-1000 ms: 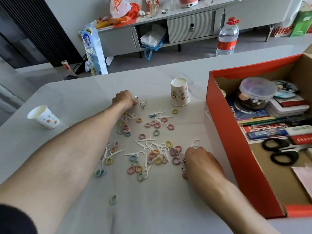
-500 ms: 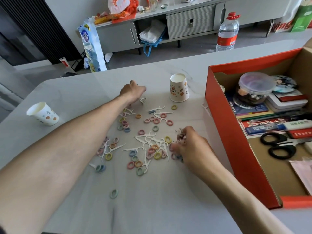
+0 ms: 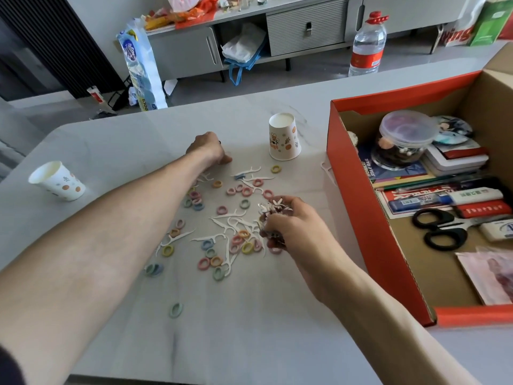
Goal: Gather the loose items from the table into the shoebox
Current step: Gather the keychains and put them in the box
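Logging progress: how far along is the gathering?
Done: the shoebox holds scissors, pens and a lidded tub. In hand: the right hand grips a bunch of small metal clips; the left hand is curled at the pile's far edge, contents unclear. Left: coloured rings, floss picks and two paper cups lie on the table.

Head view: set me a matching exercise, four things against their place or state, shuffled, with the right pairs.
Things:
1. scissors
2. water bottle
3. right hand
4. paper cup nearest the shoebox

Place or state:
A. on the floor beyond the table
B. upside down on the table
C. inside the shoebox
D. gripping a bunch of small clips

Pairs: 1-C, 2-A, 3-D, 4-B.
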